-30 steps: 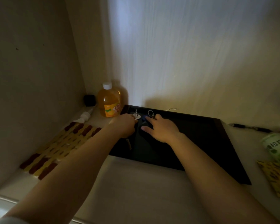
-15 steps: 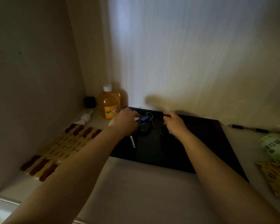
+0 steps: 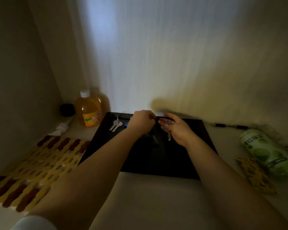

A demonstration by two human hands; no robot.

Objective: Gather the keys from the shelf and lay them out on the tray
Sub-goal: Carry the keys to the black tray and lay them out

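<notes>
A black tray (image 3: 204, 140) lies on the pale shelf against the back wall. Two silver keys on a ring (image 3: 115, 125) rest in its far left corner, with a small blue fob (image 3: 125, 125) just right of them. My left hand (image 3: 140, 122) hovers over the tray's far middle, fingers curled shut; what it grips is hidden. Below it a dark key bunch (image 3: 152, 137) shows dimly. My right hand (image 3: 175, 128) is close beside the left, holding a silver key (image 3: 169, 136) that hangs down over the tray.
An orange drink bottle (image 3: 89, 112) and a small black object (image 3: 67, 110) stand in the back left corner. A white tube (image 3: 61, 128) and a yellow-and-brown mat (image 3: 38, 165) lie left. A pen (image 3: 228, 126), green can (image 3: 266, 151) and patterned pouch (image 3: 254, 176) lie right.
Both hands moved right along the tray's far edge and came together. The two silver keys and the blue fob now lie uncovered at the tray's left corner. My right hand now holds a hanging key.
</notes>
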